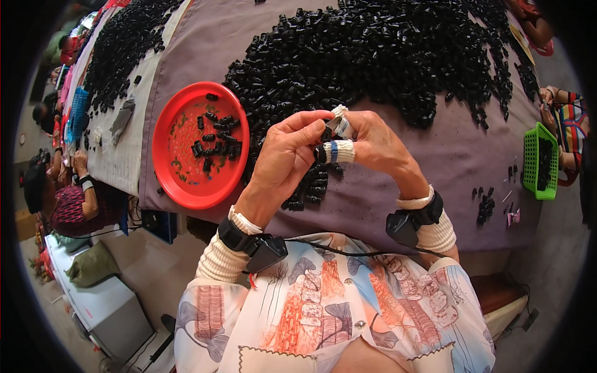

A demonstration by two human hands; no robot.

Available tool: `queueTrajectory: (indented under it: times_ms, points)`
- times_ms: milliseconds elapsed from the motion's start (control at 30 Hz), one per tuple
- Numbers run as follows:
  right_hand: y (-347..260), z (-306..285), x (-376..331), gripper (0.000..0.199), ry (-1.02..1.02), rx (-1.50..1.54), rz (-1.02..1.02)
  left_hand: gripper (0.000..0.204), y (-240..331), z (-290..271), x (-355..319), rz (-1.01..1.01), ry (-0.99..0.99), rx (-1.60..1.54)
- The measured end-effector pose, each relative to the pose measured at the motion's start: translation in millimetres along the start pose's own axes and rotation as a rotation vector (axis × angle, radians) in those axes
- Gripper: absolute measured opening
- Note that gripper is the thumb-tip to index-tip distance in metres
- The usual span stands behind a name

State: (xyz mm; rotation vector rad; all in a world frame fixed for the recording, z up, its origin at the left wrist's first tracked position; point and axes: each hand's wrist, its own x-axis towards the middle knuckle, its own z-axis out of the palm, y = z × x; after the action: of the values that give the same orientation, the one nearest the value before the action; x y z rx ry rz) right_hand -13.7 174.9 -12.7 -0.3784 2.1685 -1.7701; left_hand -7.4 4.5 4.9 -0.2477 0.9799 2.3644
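Across most of the view: mauve cloth-covered table (193,56). Over the far half of it, a broad heap of short black cylindrical pieces (373,56). Left of the heap, red round basin (166,152), holding a loose scatter of similar pieces. Mid-table, left hand (277,155) and right hand (376,140) brought together above the near edge of the heap. Far right, green perforated basket (530,155), dark contents inside. Just below the hands, a short row of pieces (311,186) lying side by side on the cloth. On the right fingers, white knit finger sleeves (339,150).

Smallest: black piece (326,132) between the hands, pinched in left thumb and index. Right fingers curled in around the same spot; exact contact hidden, can't tell if gripping.

Handling, judging by looks: probably light, stiff, hard plastic. Glossy, so likely slick on bare skin; expect better bite from knit. Apt to roll on round sides. Not obviously fragile. Best held by the barrel, thumb opposite index, ends left free. Avoid end-only pinches: too easy to twist loose. Squeeze lightly.
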Motion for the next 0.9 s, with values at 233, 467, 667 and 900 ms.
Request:
queueTrajectory:
  times_ms: [233,467,667,900]
  points:
    - [-1.1,0.0,-1.3,0.035,-0.017,0.02,-0.001,0.018,-1.6,0.2,0.7,0.016,0.002,0.029]
    - [-5.8,-0.4,-2.7,0.037,0.006,-0.008,-0.002,0.018,-1.6,3.0,-0.1,0.034,-0.005,0.034]
    - [-4.8,0.9,-1.9,0.039,0.024,-0.002,-0.018,0.018,-1.6,2.1,-0.4,0.032,-0.001,0.029]
    - [-1.6,1.3,-1.6,0.037,0.036,0.026,-0.065,0.019,-1.5,5.3,0.8,0.031,0.002,0.051]
